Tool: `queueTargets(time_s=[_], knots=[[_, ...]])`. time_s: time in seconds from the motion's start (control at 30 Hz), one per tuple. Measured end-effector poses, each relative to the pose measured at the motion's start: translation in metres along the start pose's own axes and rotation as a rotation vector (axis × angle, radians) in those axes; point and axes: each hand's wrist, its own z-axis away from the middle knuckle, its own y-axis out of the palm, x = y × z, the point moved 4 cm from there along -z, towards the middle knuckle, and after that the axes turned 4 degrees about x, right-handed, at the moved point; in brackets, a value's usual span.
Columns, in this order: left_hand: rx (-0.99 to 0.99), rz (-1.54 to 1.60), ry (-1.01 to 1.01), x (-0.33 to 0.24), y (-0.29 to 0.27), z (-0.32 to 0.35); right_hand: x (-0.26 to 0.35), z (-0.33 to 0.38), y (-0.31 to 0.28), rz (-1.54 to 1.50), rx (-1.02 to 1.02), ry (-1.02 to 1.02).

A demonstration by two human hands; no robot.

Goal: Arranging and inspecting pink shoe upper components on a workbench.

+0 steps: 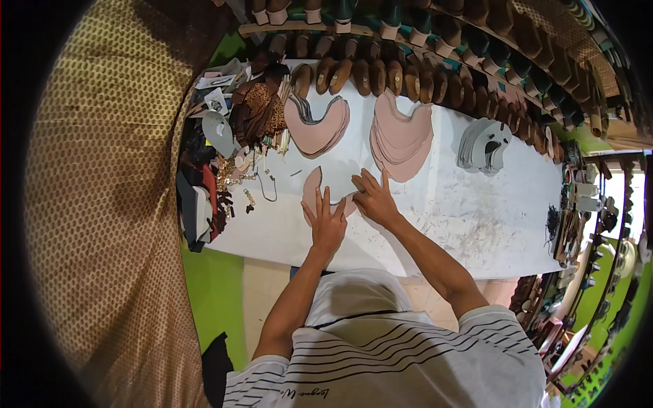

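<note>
A curved pink cut-out piece (312, 185) lies on the white tabletop in front of me, its inner edge darker. My left hand (327, 228) rests flat across it with the fingers spread, covering its middle. At the piece's right end, my right hand (376, 202) has thumb and forefinger bent together on the edge while its other fingers stick out. Beyond my hands are two stacks of similar pink pieces, a smaller stack (320, 136) and a taller stack (403, 146). A pile of grey cut-outs (479, 146) sits further right.
Scraps, beads and patterned material (255, 112) crowd the table's left end. Brown shoe lasts (362, 76) line its far edge, below shelves of more shoe forms (422, 30). A patterned curtain (115, 190) hangs at left. Scuffs and bits mark the white table (476, 224).
</note>
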Motion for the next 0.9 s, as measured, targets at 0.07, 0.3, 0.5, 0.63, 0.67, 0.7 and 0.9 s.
queueTargets(time_s=[0.07,0.3,0.5,0.63,0.67,0.7,0.9], knots=[[0.005,0.001,-0.001,0.0,-0.001,0.0,0.001,-0.002,-0.002,0.04,-0.001,-0.036],[0.011,-0.01,-0.003,0.001,0.0,0.001,0.0,-0.007,0.005,0.111,-0.053,-0.157],[0.003,-0.041,0.009,0.006,0.005,0.003,-0.001,-0.017,0.003,-0.002,-0.071,-0.144],[-0.002,-0.051,0.009,0.005,0.005,0.002,-0.001,-0.019,0.005,-0.035,-0.011,-0.129],[-0.014,-0.036,0.001,0.004,0.004,0.002,-0.001,-0.019,0.005,-0.036,-0.009,-0.13],[-0.027,-0.022,-0.007,0.003,0.003,0.002,-0.001,-0.019,0.006,-0.049,-0.013,-0.133],[-0.038,-0.03,-0.01,0.004,0.004,0.002,0.001,-0.02,0.006,-0.077,-0.016,-0.123]])
